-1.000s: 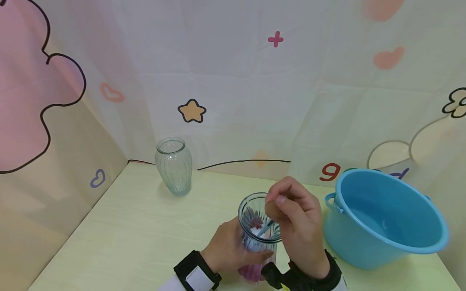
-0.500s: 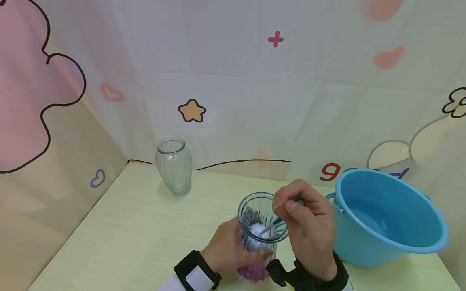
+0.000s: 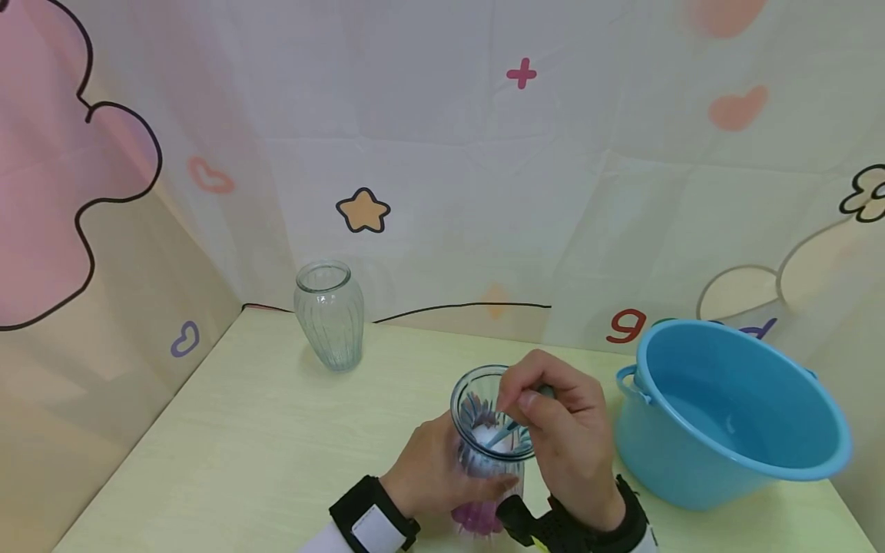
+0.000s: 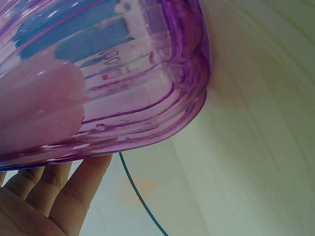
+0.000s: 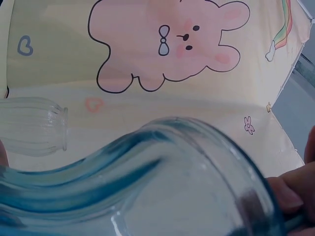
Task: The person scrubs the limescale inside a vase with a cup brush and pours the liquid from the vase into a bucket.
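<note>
A ribbed glass vase [image 3: 477,518], bluish at the rim and purple at the base, stands tilted near the front of the table. My left hand [image 3: 435,468] grips its side, thumb across the front. In the left wrist view, fingers [image 4: 81,196] curve behind the purple glass [image 4: 147,118]. Over the mouth, my right hand [image 3: 567,438] pinches the blue handle [image 3: 503,435] of what looks like a bottle brush. Its white head lies inside the vase. In the right wrist view, the right fingertips [image 5: 285,194] are just beyond the blue rim [image 5: 246,162].
A second vase [image 3: 330,322], of plain ribbed glass, stands at the back left of the pale table [image 3: 228,461]. To the right is a large light-blue bucket [image 3: 671,453], close beside the right hand. A printed cloth [image 3: 442,153] hangs behind the table.
My right hand shifts right with the handle, then comes back left and slightly lower over the mouth. The left hand and the vase keep their place.
</note>
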Demonstrator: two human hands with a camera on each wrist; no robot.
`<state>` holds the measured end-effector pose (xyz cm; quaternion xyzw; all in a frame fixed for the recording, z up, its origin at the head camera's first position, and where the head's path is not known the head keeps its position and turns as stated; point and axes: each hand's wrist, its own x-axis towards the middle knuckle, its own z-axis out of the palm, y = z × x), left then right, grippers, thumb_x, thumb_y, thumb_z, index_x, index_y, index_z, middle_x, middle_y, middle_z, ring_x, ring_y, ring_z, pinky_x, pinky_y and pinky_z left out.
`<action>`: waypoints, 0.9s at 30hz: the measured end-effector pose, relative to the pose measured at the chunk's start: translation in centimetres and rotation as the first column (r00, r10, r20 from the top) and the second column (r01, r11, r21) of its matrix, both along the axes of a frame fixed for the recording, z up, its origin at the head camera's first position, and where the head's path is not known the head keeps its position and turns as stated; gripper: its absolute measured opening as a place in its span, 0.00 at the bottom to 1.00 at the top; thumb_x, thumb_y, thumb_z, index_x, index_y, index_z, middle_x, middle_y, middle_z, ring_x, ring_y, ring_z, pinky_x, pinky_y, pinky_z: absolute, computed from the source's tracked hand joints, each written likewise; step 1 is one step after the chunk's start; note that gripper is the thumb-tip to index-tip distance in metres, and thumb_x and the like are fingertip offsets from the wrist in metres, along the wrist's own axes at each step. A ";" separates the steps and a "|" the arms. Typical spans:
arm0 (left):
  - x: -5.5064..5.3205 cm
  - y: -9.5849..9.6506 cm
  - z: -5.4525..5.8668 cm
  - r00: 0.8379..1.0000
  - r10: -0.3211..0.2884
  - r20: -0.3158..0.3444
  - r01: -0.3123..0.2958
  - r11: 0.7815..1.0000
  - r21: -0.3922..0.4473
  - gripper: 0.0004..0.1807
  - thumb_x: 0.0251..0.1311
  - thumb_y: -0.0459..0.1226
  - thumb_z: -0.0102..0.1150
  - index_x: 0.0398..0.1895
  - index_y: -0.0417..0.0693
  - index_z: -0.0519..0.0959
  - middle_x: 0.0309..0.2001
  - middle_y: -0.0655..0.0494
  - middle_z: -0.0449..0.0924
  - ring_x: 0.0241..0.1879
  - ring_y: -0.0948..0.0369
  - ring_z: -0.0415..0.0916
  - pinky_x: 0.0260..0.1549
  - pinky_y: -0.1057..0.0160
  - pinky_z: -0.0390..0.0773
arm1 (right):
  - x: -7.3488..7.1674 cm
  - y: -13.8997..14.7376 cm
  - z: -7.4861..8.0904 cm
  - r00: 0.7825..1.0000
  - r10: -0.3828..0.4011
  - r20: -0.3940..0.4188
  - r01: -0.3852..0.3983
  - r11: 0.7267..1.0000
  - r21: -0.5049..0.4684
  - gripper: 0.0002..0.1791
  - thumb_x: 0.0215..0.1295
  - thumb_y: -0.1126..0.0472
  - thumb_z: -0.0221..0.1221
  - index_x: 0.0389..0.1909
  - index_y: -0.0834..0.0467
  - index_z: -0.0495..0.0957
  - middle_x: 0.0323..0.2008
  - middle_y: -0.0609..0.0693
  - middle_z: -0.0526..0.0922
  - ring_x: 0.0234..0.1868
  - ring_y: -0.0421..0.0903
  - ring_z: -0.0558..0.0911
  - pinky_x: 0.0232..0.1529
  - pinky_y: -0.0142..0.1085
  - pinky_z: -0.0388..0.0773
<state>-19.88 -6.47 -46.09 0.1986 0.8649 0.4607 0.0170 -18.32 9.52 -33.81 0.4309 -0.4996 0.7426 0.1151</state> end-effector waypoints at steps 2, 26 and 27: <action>0.0 0.0 0.0 1.000 0.001 -0.006 -0.001 1.000 0.001 0.44 0.46 0.64 0.75 0.66 0.68 0.69 0.50 0.70 0.85 0.48 0.70 0.80 0.50 0.63 0.83 | 0.1 -0.1 0.1 1.000 0.002 0.006 -0.002 1.000 0.018 0.25 0.61 0.83 0.33 0.35 0.62 0.78 0.23 0.51 0.64 0.21 0.46 0.58 0.22 0.39 0.58; 0.1 -0.3 0.1 0.997 -0.055 -0.049 0.056 0.998 0.019 0.41 0.51 0.59 0.75 0.67 0.68 0.65 0.51 0.67 0.83 0.47 0.71 0.80 0.46 0.68 0.82 | 0.5 -0.4 0.7 0.999 -0.010 0.048 -0.006 0.944 0.328 0.16 0.67 0.79 0.41 0.33 0.61 0.76 0.26 0.55 0.74 0.29 0.48 0.72 0.26 0.45 0.71; 0.0 -0.3 0.1 0.997 -0.058 -0.052 0.059 0.998 0.019 0.41 0.51 0.59 0.75 0.67 0.68 0.66 0.50 0.67 0.83 0.47 0.71 0.80 0.46 0.68 0.82 | 0.6 -0.4 0.7 0.998 -0.013 0.054 -0.006 0.939 0.345 0.16 0.68 0.79 0.41 0.33 0.61 0.76 0.26 0.56 0.75 0.30 0.49 0.73 0.27 0.45 0.72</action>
